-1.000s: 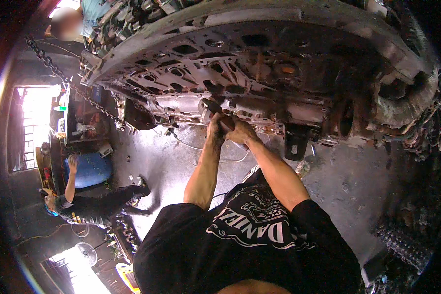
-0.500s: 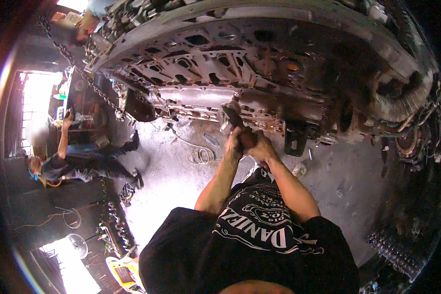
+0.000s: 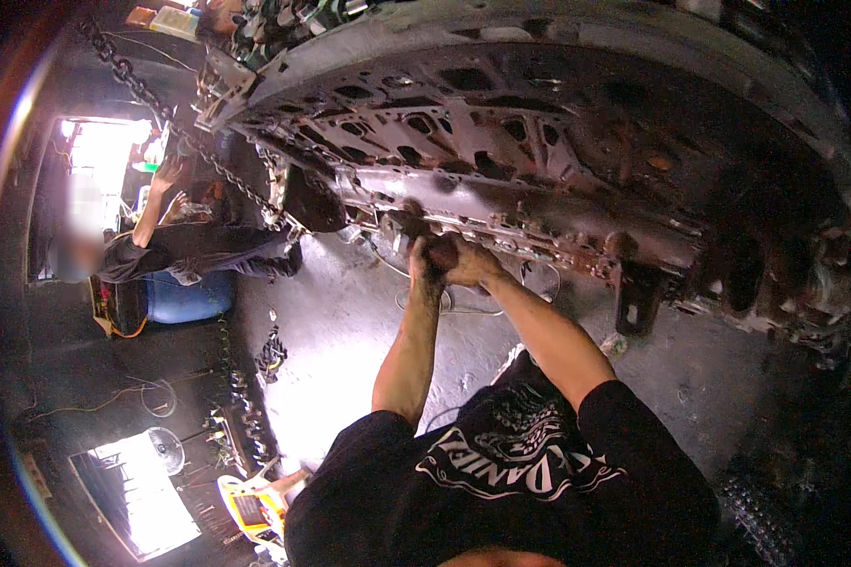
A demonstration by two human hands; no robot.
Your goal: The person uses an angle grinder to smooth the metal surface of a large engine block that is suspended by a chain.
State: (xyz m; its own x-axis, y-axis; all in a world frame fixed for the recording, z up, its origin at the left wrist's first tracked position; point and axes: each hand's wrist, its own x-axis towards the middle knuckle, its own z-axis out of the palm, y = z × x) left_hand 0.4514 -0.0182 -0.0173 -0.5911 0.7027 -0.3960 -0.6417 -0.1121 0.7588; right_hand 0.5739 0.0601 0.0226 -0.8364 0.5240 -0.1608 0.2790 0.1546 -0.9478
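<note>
Both my hands grip a dark hand tool [image 3: 441,251] with a grey head, which looks like an angle grinder. My left hand [image 3: 422,269] is wrapped round it near the head; my right hand [image 3: 475,264] closes on its body from the right. The tool's head lies against or just before the lower edge of a large, rust-brown engine block [image 3: 577,203]; I cannot tell if they touch. Rows of openings and ribs line the block. My fingers hide much of the tool.
A chain [image 3: 175,128] hangs at the left by the block's end. Beyond it, a co-worker [image 3: 147,250] reaches toward a shelf, near a blue barrel [image 3: 189,298]. A thin cable [image 3: 402,300] lies on the floor. A yellow-framed device [image 3: 246,506] is at lower left.
My hands and the tool have moved left along the block's lower edge. The view has shifted, so the block appears farther right. The co-worker now has both arms raised toward the shelf.
</note>
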